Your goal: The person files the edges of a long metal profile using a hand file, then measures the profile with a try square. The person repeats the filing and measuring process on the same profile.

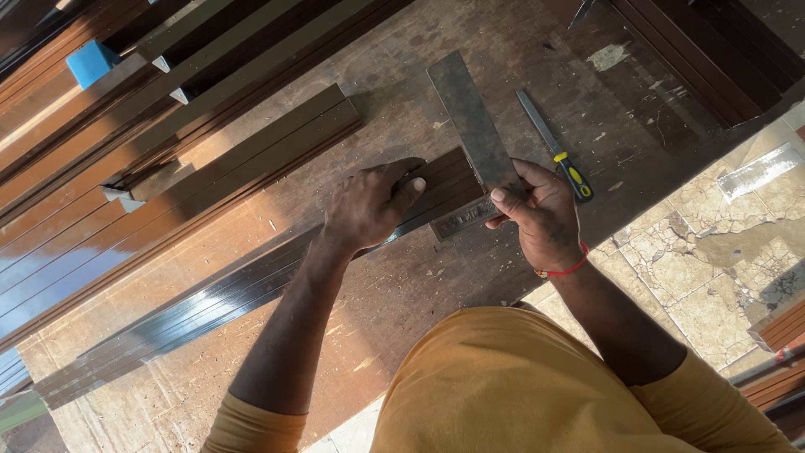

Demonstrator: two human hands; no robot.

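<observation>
A long dark brown metal profile lies diagonally across the worn wooden workbench. My left hand presses flat on the profile near its right end. A steel try square rests across that end, its blade pointing away from me. My right hand grips the square's stock against the profile's edge. A red thread band sits on my right wrist.
A file with a yellow and black handle lies on the bench right of the square. More brown profiles are stacked at the left and rear. A blue block sits among them. Cracked tiled floor shows at right.
</observation>
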